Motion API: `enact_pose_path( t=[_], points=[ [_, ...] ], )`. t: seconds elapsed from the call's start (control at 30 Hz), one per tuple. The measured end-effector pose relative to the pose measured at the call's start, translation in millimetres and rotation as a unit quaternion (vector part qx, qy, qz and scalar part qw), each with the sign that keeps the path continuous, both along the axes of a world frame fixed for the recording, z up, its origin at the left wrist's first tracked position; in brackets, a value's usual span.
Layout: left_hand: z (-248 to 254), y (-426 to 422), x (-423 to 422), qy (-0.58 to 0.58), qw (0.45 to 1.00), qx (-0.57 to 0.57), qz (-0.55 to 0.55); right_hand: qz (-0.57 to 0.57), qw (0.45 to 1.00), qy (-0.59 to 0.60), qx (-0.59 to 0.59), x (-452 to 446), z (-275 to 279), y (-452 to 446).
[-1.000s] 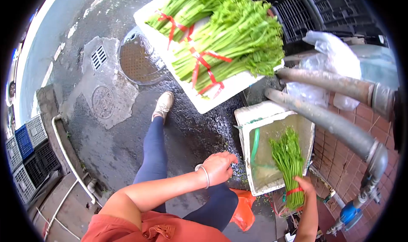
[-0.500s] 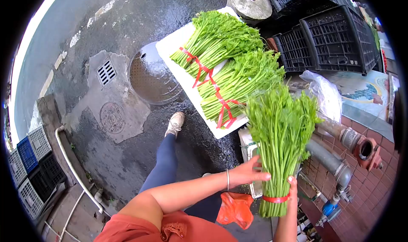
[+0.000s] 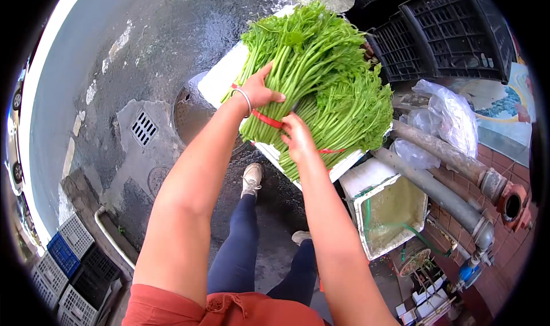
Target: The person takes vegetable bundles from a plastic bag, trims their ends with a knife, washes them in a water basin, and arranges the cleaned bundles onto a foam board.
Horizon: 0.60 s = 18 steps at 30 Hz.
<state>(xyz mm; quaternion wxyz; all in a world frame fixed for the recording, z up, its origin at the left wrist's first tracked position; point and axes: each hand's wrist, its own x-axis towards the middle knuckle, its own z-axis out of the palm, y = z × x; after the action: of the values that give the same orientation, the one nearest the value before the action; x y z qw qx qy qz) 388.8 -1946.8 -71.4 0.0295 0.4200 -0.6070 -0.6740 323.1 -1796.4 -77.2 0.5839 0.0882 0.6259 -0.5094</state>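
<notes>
Both my hands are on a bunch of green leafy stalks [image 3: 292,68] tied with a red band [image 3: 266,118]. My left hand [image 3: 259,90], with a bracelet at the wrist, presses on the stalks' left side, thumb stretched across them. Near the band, the fingers of my right hand [image 3: 298,136] curl against the right side of the stalks. The bunch lies over other bunches [image 3: 349,111] on a white foam board [image 3: 220,77]. Its lower end points toward me and its leaves point away.
A white foam box [image 3: 395,211] with water and a green hose stands right of the board. Beyond are metal pipes [image 3: 441,154], clear plastic bags [image 3: 450,117] and black crates [image 3: 452,34]. More crates [image 3: 63,257] are stacked at lower left. Wet ground has a drain grate [image 3: 144,128].
The held bunch has moved from above the foam box to the left, onto the bunches on the board. Both hands moved with it. The view has shifted and another shoe now shows.
</notes>
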Motion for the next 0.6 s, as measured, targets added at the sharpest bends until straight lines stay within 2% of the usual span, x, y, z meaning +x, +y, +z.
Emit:
enact_pose_path(
  t=[0.03,0.07,0.1,0.13,0.2,0.23,0.27,0.3,0.4,0.47,0.5,0.53,0.6],
  points=[
    [-29,1,3,-0.135,0.981,-0.126,-0.051,0.037,0.997,0.025,0.068,16,-10,5],
    [-27,12,3,-0.100,0.990,-0.079,0.061,0.048,0.998,0.011,0.048,27,-12,13],
    [-58,12,10,-0.009,0.989,0.016,0.147,-0.027,0.997,0.054,0.042,52,-27,24],
    [-37,15,10,-0.070,0.988,-0.062,0.127,-0.037,0.999,-0.011,0.010,61,6,32],
    [-47,6,18,-0.054,0.993,-0.011,0.100,-0.039,0.997,-0.058,0.025,78,10,66],
    [-68,0,26,-0.065,0.992,-0.031,0.105,-0.082,0.995,-0.061,0.011,85,13,86],
    [-68,-2,33,-0.085,0.989,-0.088,0.081,-0.119,0.991,-0.056,0.013,89,16,99],
    [-36,11,29,-0.136,0.979,-0.122,0.086,-0.114,0.991,-0.047,0.047,90,19,116],
    [-21,36,62,-0.153,0.960,-0.218,0.090,-0.169,0.976,-0.017,0.139,83,28,179],
    [-26,55,110,-0.242,0.933,-0.242,0.109,-0.172,0.975,-0.012,0.137,81,26,230],
    [-26,67,138,-0.307,0.916,-0.234,0.112,-0.161,0.974,0.038,0.155,81,25,254],
    [-55,72,183,-0.330,0.899,-0.263,0.121,-0.186,0.968,0.042,0.160,86,20,281],
    [-35,102,229,-0.496,0.836,-0.230,0.052,-0.144,0.963,0.123,0.190,104,-7,333]
  ],
)
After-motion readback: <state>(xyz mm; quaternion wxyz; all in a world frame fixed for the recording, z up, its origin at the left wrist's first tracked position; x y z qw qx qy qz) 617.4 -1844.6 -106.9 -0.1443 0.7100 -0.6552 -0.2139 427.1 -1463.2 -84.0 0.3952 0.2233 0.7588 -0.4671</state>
